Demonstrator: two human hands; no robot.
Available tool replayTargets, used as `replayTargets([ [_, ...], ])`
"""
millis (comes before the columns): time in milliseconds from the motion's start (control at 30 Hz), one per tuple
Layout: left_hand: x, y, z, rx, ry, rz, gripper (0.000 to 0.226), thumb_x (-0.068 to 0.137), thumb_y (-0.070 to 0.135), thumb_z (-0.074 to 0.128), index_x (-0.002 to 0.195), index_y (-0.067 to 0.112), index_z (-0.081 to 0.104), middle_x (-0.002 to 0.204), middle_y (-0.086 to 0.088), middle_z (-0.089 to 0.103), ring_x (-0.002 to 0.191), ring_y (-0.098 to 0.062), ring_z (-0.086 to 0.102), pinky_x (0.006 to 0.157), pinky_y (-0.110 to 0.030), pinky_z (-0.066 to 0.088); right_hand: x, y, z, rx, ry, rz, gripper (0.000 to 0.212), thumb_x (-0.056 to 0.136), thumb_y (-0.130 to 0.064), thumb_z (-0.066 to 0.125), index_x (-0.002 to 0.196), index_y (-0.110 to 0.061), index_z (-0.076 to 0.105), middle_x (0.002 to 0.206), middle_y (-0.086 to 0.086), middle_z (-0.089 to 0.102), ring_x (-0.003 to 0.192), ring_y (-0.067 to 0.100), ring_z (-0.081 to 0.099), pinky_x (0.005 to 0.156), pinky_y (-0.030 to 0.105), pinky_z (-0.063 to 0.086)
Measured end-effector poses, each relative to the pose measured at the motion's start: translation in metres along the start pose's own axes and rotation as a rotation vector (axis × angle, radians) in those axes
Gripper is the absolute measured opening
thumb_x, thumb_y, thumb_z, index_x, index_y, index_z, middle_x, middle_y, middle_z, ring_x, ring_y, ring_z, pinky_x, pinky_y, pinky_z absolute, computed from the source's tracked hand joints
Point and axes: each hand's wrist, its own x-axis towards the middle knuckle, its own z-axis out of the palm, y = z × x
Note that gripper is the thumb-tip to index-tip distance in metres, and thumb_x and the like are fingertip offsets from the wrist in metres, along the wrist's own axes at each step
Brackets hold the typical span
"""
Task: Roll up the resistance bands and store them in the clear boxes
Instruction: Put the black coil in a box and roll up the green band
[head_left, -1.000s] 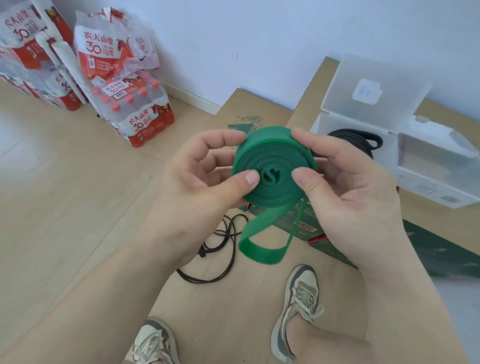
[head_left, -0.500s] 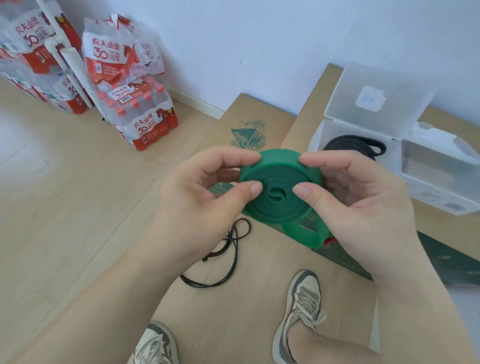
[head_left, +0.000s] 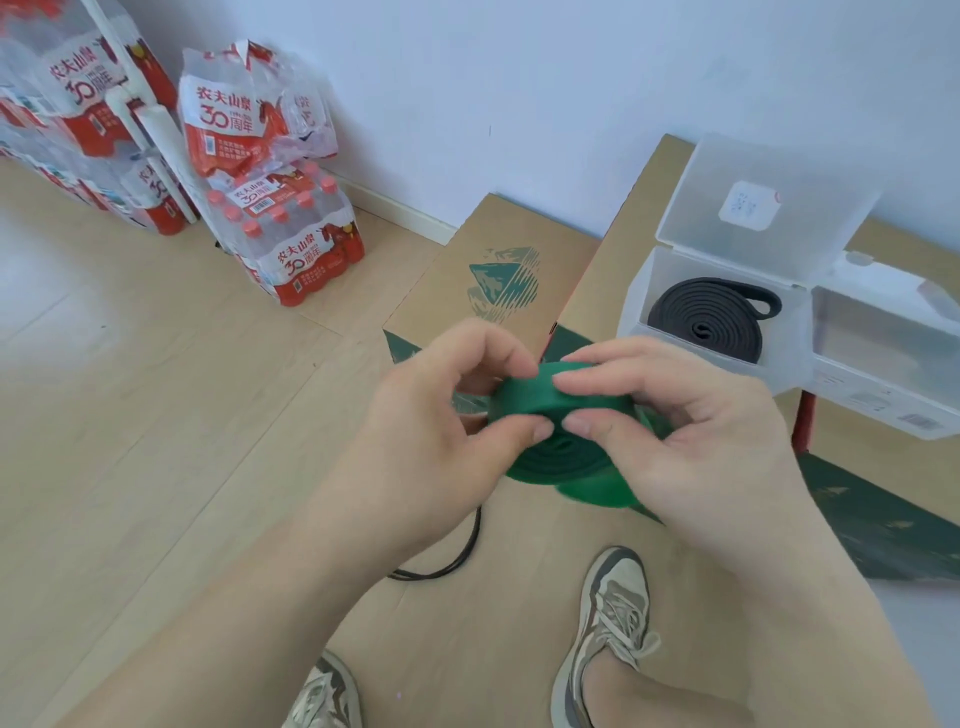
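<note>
At centre frame: both hands meet over the floor, pinching one coil between them.
Left hand (head_left: 441, 441): thumb and fingers closed on the 9 o'clock side of the green band (head_left: 550, 431).
Right hand (head_left: 696, 447): thumb and forefinger closed on the same coil from 3 o'clock.
Green band: wound into a flat roll, held in the air; its loose end bulges out at 5 o'clock, partly blurred.
Open clear box (head_left: 639, 291): at 2 o'clock on a cardboard carton (head_left: 613, 270), lid tipped back.
Black band (head_left: 701, 322): coiled and lying inside that box.
Second clear box (head_left: 883, 374): touching the first on its 3 o'clock side.
Black cord (head_left: 452, 561): on the floor below the left hand.
Water bottle packs (head_left: 280, 218): at 10 o'clock against the wall.
Shoes (head_left: 613, 623): at 6 o'clock.
</note>
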Motion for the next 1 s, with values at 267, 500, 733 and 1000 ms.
replayTargets([
  [267,0.005,0.007,-0.01,-0.317,0.066,-0.055,0.032,0.07,0.017,0.091,0.095,0.023,0.072,0.092,0.0,0.077,0.088,-0.02,0.072,0.08,-0.056,0.062,0.003,-0.002,-0.019,0.25,0.036,0.092,0.048,0.087,0.009,0.073,0.117,-0.028,0.076,0.113,0.005,0.078,0.109,0.026,0.073,0.094,0.035,0.06],
  [500,0.002,0.007,-0.004,0.095,-0.057,0.003,0.052,0.076,0.01,0.088,0.111,0.04,0.065,0.108,0.025,0.07,0.103,0.0,0.069,0.087,-0.026,0.06,0.0,0.002,-0.011,0.019,-0.049,0.048,0.053,0.083,0.017,0.073,0.104,-0.032,0.08,0.114,-0.011,0.074,0.11,0.019,0.072,0.092,0.035,0.06],
  [733,0.003,0.003,-0.004,-0.019,-0.008,-0.031,0.04,0.082,0.007,0.083,0.103,0.04,0.071,0.097,0.019,0.073,0.093,-0.018,0.074,0.075,-0.029,0.064,0.002,0.002,-0.012,0.078,-0.013,0.08,0.037,0.079,0.003,0.084,0.103,-0.024,0.079,0.119,-0.005,0.075,0.115,0.019,0.071,0.1,0.039,0.058],
  [1000,0.007,0.003,-0.003,-0.335,0.074,-0.084,0.032,0.078,0.007,0.086,0.101,0.022,0.07,0.102,-0.005,0.078,0.093,-0.03,0.075,0.081,-0.05,0.064,0.004,-0.005,-0.014,0.204,-0.001,0.126,0.04,0.089,-0.002,0.075,0.117,-0.031,0.076,0.114,-0.002,0.078,0.108,0.019,0.074,0.089,0.028,0.061],
])
